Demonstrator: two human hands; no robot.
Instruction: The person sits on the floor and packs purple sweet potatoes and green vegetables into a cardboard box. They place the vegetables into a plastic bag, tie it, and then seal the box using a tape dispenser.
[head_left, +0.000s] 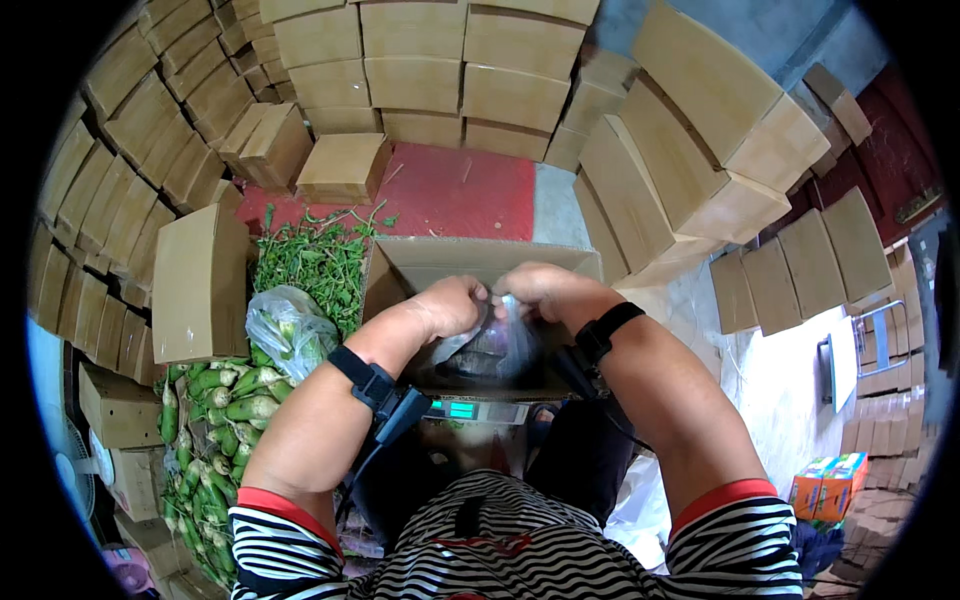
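Note:
An open cardboard box (480, 251) stands in front of me, with a scale (495, 412) showing lit digits at its near side. Inside the box is a clear plastic bag (517, 337) with something purplish in it. My left hand (454, 304) grips the bag's left edge, fingers closed. My right hand (529, 289) pinches the bag's top from the right, close to the left hand but apart from it. Both hands are over the box's opening. What lies deeper in the box is dark and blurred.
Green radishes (225, 420) are heaped at the left, beside loose leafy greens (311, 259) and a tied plastic bag of vegetables (289, 326). A closed cardboard box (199, 285) stands left of the greens. Stacked cartons (412, 82) line the far side and both flanks.

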